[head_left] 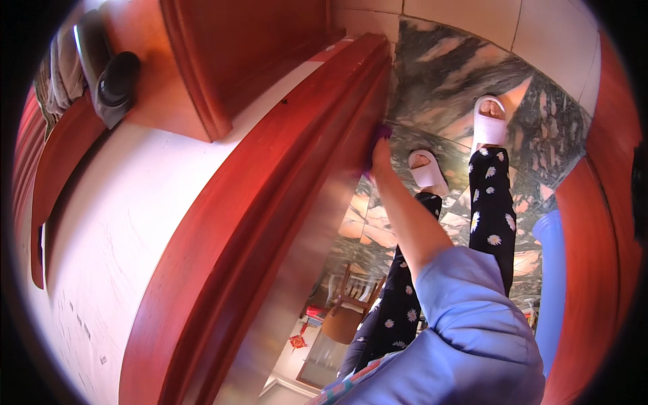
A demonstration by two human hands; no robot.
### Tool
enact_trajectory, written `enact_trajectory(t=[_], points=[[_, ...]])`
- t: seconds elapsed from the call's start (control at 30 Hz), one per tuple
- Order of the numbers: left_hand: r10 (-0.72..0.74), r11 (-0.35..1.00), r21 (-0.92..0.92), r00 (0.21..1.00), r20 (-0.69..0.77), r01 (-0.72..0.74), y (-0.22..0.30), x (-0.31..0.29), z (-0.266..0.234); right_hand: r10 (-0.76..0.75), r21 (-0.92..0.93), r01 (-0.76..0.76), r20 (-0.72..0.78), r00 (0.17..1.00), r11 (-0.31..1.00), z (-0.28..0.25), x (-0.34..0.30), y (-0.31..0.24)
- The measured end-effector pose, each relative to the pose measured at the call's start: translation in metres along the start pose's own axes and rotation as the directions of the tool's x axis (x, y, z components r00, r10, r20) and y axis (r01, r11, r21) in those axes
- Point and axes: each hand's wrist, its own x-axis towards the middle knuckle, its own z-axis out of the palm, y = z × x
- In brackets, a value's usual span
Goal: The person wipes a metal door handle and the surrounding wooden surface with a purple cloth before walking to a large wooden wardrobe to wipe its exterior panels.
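My right arm, in a blue short sleeve (pixel 472 324), reaches forward and left across my legs. At its end my right hand (pixel 380 154) is closed on a purple cloth (pixel 383 131), pressed against the side of the red wooden door frame (pixel 270 182). The fingers are partly hidden by the back of the hand and by the cloth, which shows above and below them. My left hand does not appear.
Pink slippers (pixel 430 174) stand on a dark marbled floor (pixel 439 67). A red wooden cabinet (pixel 223 54) juts from the white wall (pixel 142 182) at upper left. Behind me are a wooden chair (pixel 347 314) and, to the right, a blue upright thing (pixel 551 270) beside red wood (pixel 594 256).
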Motion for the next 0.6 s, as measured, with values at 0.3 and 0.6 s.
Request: enact_trajectory(t=[0.3, 0.6], points=[[-0.009, 0.999, -0.052, 0.999, 0.042, 0.011, 0.007, -0.019, -0.051, -0.467, -0.556, 0.569, 0.329, 0.820, 0.606, 0.097, -0.415, 0.019], [0.004, 1.000, -0.029, 0.996, 0.092, -0.002, 0.018, -0.015, -0.046, -0.673, -0.694, 0.471, -0.026, 0.739, 0.544, 0.105, -0.011, -0.130]])
